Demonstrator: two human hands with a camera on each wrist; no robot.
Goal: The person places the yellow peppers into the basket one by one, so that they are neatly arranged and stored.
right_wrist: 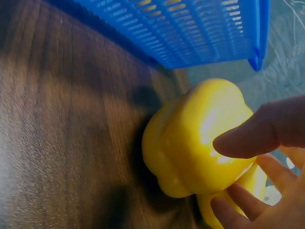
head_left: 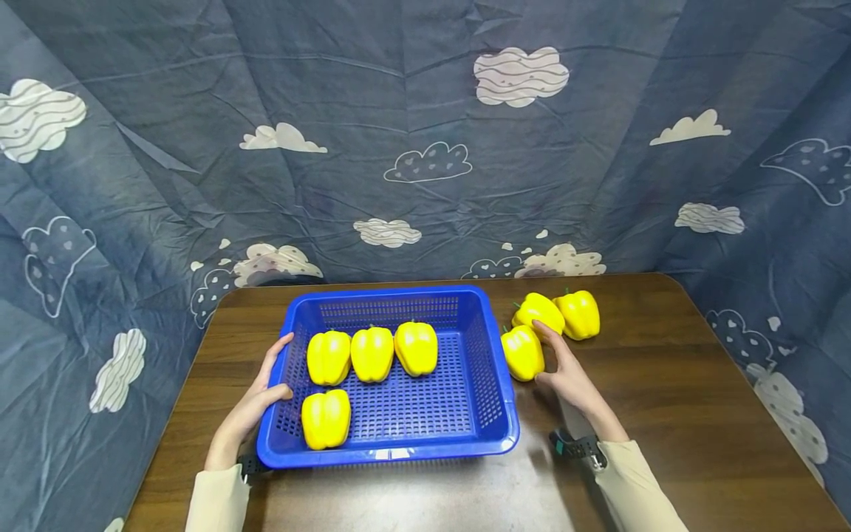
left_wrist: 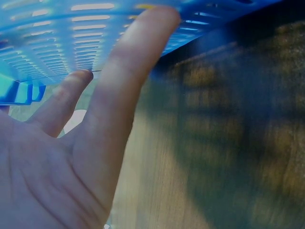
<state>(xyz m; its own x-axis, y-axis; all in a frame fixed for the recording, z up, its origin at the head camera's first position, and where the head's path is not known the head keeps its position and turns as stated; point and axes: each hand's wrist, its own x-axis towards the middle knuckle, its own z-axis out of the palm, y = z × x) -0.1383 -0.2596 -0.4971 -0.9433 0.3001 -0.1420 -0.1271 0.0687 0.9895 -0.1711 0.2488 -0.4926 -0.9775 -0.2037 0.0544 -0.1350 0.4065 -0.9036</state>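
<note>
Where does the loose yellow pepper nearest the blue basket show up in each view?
Head: the loose pepper lies right of centre, between the basket and the right hand.
Left wrist: not in this picture.
Right wrist: slightly right of and below centre, the right hand at its right.
Shared landmark: the basket, along the top in both wrist views.

Backdrop, before you: one blue-grey cloth, creased and wrinkled, hanging behind the table and along your left and right. Print: scattered pale clouds, some filled with wavy lines, others in thin white outline with small hearts inside. Furniture, in front of you: one table, dark brown wood-grain top, far corners rounded, far edge close to the cloth. Light: a broad pale glare on the tabletop nearest you; your right wrist view shows soft, dark shadows across the grain.
</note>
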